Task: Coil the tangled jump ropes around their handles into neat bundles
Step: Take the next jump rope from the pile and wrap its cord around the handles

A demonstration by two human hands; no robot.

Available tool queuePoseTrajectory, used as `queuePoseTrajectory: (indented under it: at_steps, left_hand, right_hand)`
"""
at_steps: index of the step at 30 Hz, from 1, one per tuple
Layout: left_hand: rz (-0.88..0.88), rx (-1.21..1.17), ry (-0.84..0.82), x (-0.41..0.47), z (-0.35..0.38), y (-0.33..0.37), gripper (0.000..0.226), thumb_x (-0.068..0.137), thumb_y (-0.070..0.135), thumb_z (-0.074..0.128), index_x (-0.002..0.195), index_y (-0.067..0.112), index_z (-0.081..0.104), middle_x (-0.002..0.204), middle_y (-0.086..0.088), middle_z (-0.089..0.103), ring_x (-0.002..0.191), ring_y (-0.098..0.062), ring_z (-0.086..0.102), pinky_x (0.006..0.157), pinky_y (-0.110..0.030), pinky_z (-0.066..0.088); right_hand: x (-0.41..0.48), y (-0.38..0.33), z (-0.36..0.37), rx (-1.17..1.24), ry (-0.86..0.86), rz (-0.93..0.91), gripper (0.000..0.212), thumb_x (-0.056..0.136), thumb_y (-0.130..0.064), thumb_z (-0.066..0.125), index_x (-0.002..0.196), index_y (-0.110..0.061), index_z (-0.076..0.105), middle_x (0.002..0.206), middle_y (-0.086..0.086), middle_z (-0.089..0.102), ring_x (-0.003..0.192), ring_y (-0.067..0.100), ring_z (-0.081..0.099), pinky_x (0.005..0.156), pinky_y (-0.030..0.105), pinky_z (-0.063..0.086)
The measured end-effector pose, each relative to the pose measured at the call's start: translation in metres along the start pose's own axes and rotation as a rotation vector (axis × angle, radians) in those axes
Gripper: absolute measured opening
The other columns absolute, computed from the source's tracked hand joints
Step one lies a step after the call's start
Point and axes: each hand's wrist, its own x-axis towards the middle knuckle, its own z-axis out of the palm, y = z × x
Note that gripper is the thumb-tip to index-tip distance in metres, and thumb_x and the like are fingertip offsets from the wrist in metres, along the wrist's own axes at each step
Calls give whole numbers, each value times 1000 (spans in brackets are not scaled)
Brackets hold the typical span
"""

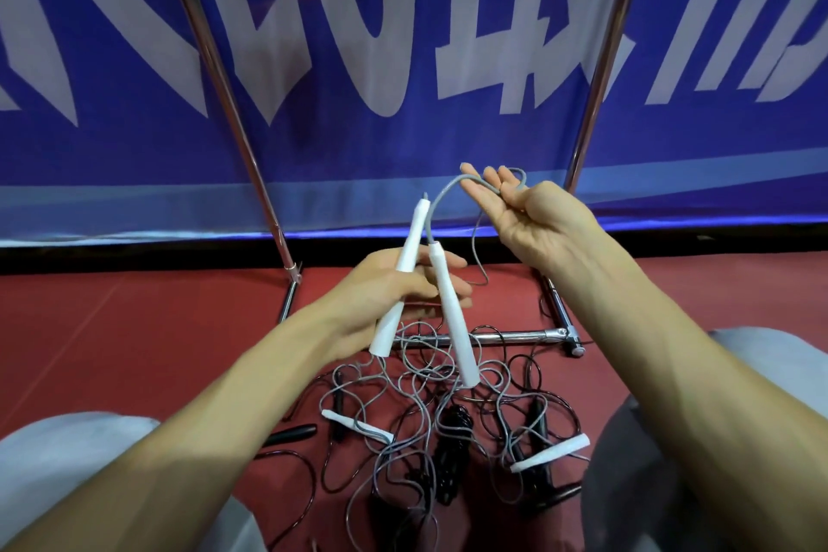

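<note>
Left hand [381, 296] gripped two white tapered handles [448, 314]; right hand [533, 224] hooked their thin grey cord [441, 188] above tangled ropes [450, 426].

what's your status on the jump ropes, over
Left hand gripping two white handles. Right hand holding grey cord looped up from them, not yet coiled. Tangled pile of ropes on floor beneath.
</note>
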Motion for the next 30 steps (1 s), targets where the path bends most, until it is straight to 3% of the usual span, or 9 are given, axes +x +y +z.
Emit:
queuePoseTrajectory:
  at_steps: [4,10,15,18,20,22,24,26,30]
  left_hand:
    - [3,-16,-45,1,-2,-1,31,90,-11,46,115,2,61,104,-19,71,101,-32,70,90,-34,56]
    - [-19,83,-78,1,-5,0,23,98,13,51,116,4,60,97,-17,73,81,-22,71,63,-22,52]
    - [-24,90,24,3,-8,0,20,100,21,50,114,7,55,74,-7,61,68,-28,70,58,-26,53]
    - [-45,102,40,6,-12,-3,24,99,24,53,113,5,49,68,-4,52,52,-22,56,50,-28,49]
    - [10,274,115,10,-17,-7,13,99,20,54,107,11,52,66,-3,49,48,-17,47,48,-26,43]
    - [147,714,242,13,-24,-8,7,98,19,53,104,16,54,69,0,51,53,-17,46,53,-28,40]
    - [267,1102,313,12,-30,-9,8,98,24,52,101,17,51,80,0,55,68,-22,53,63,-33,41]
    - [304,1265,330,9,-32,-8,9,99,29,49,103,21,49,91,0,55,80,-29,56,71,-41,46]
    - [410,1390,319,5,-28,-7,17,99,29,47,115,25,49,98,1,51,84,-34,58,72,-46,47]
  right_hand:
    - [2,0,-2,69,9,-26,40,100,8,21,137,4,36,106,21,53,119,45,53,92,53,45]
    - [7,-2,-4,152,73,-107,42,100,7,21,142,4,28,113,22,51,117,45,55,96,51,46]
    - [15,0,-10,83,147,-108,26,101,2,30,123,5,43,107,27,58,95,39,65,60,41,58]
    - [13,6,-11,-122,125,-24,26,104,-13,31,109,2,51,101,20,64,92,30,66,64,37,58]
    - [8,10,-10,-428,79,18,36,104,-21,32,97,1,59,93,16,68,83,27,68,61,31,60]
    - [2,14,-7,-725,77,-16,40,103,-26,36,86,-1,62,85,16,71,72,26,71,57,29,59]
    - [-3,18,-5,-915,93,-133,40,101,-27,42,76,-4,62,67,13,69,56,24,66,51,27,54]
    - [0,20,-5,-1001,77,-312,39,98,-27,47,68,-6,61,52,6,60,48,20,57,49,26,48]
    - [9,23,-9,-1277,-32,-512,30,93,-33,56,75,-13,69,68,-9,68,70,10,63,76,28,51]
